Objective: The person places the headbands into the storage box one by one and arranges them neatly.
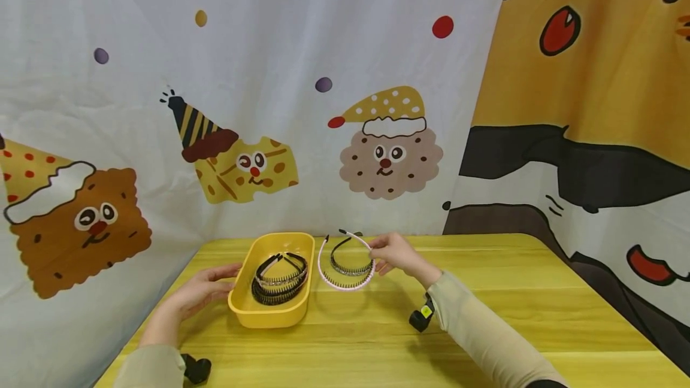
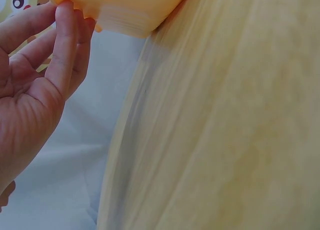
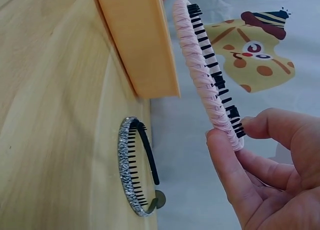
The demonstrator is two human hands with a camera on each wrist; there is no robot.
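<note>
A pink wrapped headband [image 1: 346, 288] with black teeth is held up off the table by my right hand [image 1: 400, 255]. In the right wrist view, thumb and fingers pinch one side of this pink band [image 3: 200, 75]. Below it a silver glittery headband [image 3: 124, 157] with black teeth lies on the table. My left hand [image 1: 202, 289] is at the left side of a yellow plastic bin [image 1: 269, 320]. Its fairly straight fingertips touch the bin's edge in the left wrist view. Several dark headbands [image 1: 277, 292], some with glittery bands, lie stacked inside the bin.
The yellow wood-grain table [image 1: 372, 340] ends at a white cartoon-printed curtain [image 1: 302, 214] behind. A small dark disc [image 3: 160, 199] sits by one end of the glittery headband. Black cameras are strapped to both wrists.
</note>
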